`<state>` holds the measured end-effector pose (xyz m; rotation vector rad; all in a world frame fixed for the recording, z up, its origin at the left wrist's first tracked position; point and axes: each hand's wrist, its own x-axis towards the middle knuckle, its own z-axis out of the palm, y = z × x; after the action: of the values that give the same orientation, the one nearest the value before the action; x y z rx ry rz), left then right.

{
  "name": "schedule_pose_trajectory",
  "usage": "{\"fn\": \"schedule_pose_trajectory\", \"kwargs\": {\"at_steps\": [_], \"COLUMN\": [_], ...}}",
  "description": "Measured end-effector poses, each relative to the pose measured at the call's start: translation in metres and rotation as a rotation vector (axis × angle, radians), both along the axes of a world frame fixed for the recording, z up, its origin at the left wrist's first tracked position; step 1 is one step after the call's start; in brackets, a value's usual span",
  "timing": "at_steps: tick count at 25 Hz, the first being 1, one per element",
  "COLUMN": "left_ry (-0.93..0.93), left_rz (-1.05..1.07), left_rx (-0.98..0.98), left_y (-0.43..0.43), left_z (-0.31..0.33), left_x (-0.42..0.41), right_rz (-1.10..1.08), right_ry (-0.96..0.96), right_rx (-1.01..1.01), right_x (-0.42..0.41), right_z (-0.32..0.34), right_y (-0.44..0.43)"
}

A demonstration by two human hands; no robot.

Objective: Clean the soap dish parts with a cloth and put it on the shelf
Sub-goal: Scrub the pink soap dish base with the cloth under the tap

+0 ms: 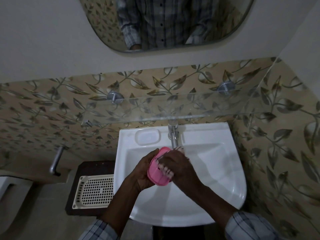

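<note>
Pink dish part (158, 172): held over the white basin (216, 170), just below the tap (173, 134); long axis tilted, running from upper right near the tap down toward the lower middle of the basin.
Left hand (145, 170): wrapped around the left long edge of the pink part, thumb up near its top end; closed on it as a support.
Right hand (176, 163): pressed on the open face of the pink part from the right side, fingers curled over a striped cloth (166, 170); closed on the cloth, only small bits of the cloth visible between the fingers.
Clear dish part (147, 136): lying flat on the basin ledge, left of the tap, apart from both hands, nearer to the left hand.
Glass shelf (155, 108): on the tiled wall above the basin, straight beyond the hands, bare as far as visible.
Step in hand: probably wiping of the pink part, not yet finished.
Key relation: shelf up and forward from both hands; clear part up and slightly left.
Risk: possibly wet plastic, able to slip when only one hand holds.
</note>
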<state>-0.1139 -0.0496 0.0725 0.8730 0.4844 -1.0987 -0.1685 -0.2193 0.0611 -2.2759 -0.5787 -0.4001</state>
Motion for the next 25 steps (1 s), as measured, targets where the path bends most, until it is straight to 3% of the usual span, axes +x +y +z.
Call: {"fn": "schedule_pose_trajectory", "kwargs": {"at_steps": [2, 5, 8, 11, 13, 14, 18, 20, 22, 24, 25], "left_ry": [0.031, 0.008, 0.042, 0.015, -0.019, -0.050, -0.160, -0.228, -0.269, -0.249, -0.226], "left_rz": [-0.003, -0.003, 0.002, 0.012, 0.005, -0.006, 0.062, 0.085, 0.083, 0.069, 0.064], "left_rx": [-0.017, 0.001, -0.014, 0.013, 0.016, 0.026, 0.120, 0.149, 0.133, 0.113, 0.122], "left_y": [-0.002, 0.000, -0.002, -0.003, -0.004, -0.004, -0.004, -0.008, -0.012, -0.013, -0.011], "left_z": [-0.001, -0.003, -0.002, -0.001, 0.000, 0.002, 0.000, 0.000, 0.009, 0.017, 0.020], "left_x": [-0.001, -0.005, -0.004, -0.002, -0.001, -0.001, -0.008, -0.013, -0.010, 0.002, 0.007], "right_rz": [0.106, -0.014, 0.065, -0.104, -0.004, -0.047, -0.455, -0.586, -0.700, -0.428, -0.252], "right_ry": [-0.062, 0.051, -0.023, 0.026, -0.048, -0.025, 0.373, 0.508, 0.491, 0.301, 0.156], "right_rx": [-0.058, -0.012, -0.088, -0.016, -0.106, -0.115, -0.140, -0.005, 0.204, 0.187, 0.080], "right_x": [0.003, 0.003, 0.002, 0.004, 0.000, 0.000, -0.010, -0.009, -0.003, -0.011, -0.020], "right_z": [0.001, 0.002, -0.001, 0.005, 0.005, 0.008, 0.011, 0.012, 0.026, 0.033, 0.029], "right_y": [0.002, 0.003, 0.004, 0.006, 0.006, 0.006, 0.015, 0.021, 0.032, 0.041, 0.041]}}
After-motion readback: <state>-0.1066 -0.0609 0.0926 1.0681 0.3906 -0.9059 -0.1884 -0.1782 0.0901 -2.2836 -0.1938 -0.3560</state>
